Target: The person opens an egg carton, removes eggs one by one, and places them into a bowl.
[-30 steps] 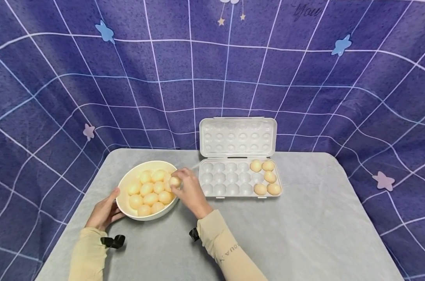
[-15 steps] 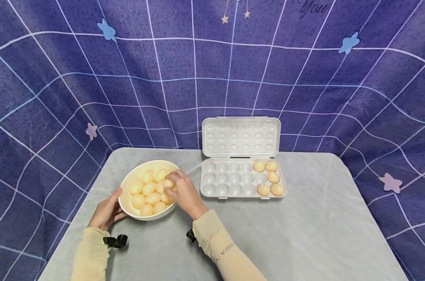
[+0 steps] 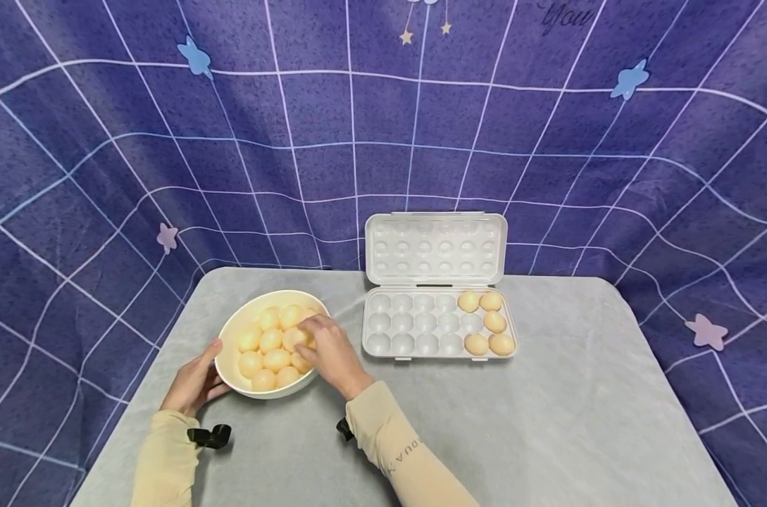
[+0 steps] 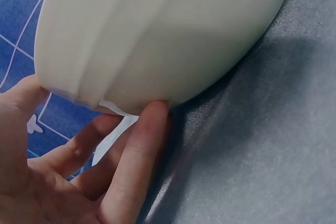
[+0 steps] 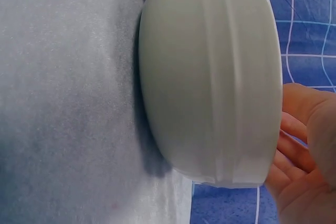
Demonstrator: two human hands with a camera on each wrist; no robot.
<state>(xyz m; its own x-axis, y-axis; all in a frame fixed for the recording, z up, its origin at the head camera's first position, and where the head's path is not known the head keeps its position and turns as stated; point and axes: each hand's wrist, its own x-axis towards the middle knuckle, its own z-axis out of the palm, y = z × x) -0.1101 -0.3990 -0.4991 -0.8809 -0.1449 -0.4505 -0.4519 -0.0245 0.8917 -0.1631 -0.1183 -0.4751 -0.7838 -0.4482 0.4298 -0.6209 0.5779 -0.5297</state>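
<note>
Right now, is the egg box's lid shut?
No, the lid stands open behind the egg tray, leaving the five eggs in it uncovered.

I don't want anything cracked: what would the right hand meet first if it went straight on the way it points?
The right hand would probably first meet the egg directly ahead of it in the cream bowl; depth is unclear, so they may already touch.

Purple-blue gridded cloth point(image 3: 383, 169) behind grey table point(image 3: 580, 408)
</note>
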